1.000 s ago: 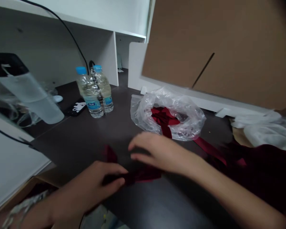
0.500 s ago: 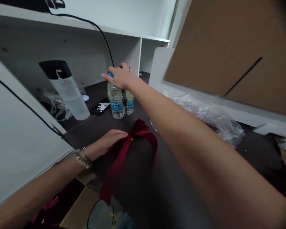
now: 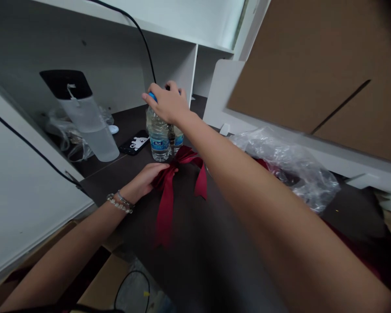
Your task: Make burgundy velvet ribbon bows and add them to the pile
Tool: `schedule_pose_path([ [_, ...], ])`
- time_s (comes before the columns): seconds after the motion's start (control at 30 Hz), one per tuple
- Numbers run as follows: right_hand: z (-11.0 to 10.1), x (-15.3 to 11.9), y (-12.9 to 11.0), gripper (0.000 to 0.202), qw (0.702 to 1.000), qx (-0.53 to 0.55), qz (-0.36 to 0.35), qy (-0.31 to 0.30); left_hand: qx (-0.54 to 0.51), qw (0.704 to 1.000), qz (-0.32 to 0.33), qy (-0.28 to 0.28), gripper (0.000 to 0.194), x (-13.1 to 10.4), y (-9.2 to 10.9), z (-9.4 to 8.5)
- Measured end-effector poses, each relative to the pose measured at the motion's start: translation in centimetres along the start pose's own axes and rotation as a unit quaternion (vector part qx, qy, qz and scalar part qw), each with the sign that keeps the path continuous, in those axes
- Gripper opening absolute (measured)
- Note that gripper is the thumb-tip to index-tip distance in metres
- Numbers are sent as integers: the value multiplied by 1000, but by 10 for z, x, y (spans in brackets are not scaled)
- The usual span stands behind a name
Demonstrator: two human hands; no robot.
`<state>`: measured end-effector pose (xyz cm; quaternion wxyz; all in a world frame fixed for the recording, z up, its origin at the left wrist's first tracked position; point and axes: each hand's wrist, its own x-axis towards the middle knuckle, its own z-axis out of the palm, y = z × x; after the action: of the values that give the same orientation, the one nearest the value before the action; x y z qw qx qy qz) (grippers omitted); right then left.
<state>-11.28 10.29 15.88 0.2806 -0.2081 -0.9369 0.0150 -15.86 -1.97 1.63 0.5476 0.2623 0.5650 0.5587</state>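
Note:
A dark red ribbon bow (image 3: 166, 204) is pinched at its knot by my left hand (image 3: 152, 176), just in front of two water bottles; its tails hang down over the dark tabletop. My right hand (image 3: 170, 102) is closed over the tops of the bottles, its fingers around the blue cap of the left water bottle (image 3: 159, 143). Part of the right water bottle (image 3: 178, 138) shows behind a dark, thin upright object (image 3: 171, 135) standing between the two. The upper end of that object is hidden under my right hand.
A frosted bottle with a black lid (image 3: 97, 134) stands at the left, by a black phone (image 3: 135, 142) and crumpled plastic. Clear plastic wrap (image 3: 299, 169) lies at the right beneath a brown board (image 3: 316, 65). An open cardboard box (image 3: 101, 278) is below the table edge.
My left hand has moved the bow up and closer to the bottles. My right hand is still at the bottle tops, its fingers more curled. The camera view has shifted slightly.

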Motion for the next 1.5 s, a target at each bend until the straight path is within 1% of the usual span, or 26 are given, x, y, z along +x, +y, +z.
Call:
schedule_pose_path([
  [0.13, -1, -3, -1, 43, 1000, -1, 6, -4, -15, 1000, -12, 2, 17, 0, 2, -1],
  [0.27, -1, -5, 0, 42, 1000, -4, -7, 12, -31, 999, -25, 0, 19, 1, 4, -1],
  [0.57, 4, -2, 2, 40, 999, -33, -4, 31, -88, 995, -56, 1, 17, 2, 5, -4],
  [0.8, 1, -7, -2, 44, 999, -40, 6, 19, -126, 988, -85, 5, 21, 1, 9, -2],
  [0.93, 1, -8, -3, 45, 998, -51, 8, 29, -137, 986, -94, 3, 21, 0, 11, 0],
  [1.2, 3, -5, -1, 40, 999, -37, 6, 28, -139, 985, -103, 4, 21, -1, 13, 0],
  [1.33, 2, -7, 0, 44, 1000, -21, -7, 15, -128, 987, -99, -3, 22, -1, 13, -2],
  [1.5, 3, -5, 1, 47, 1000, 4, 1, 6, -93, 993, -78, -12, 21, 4, 9, -6],
])
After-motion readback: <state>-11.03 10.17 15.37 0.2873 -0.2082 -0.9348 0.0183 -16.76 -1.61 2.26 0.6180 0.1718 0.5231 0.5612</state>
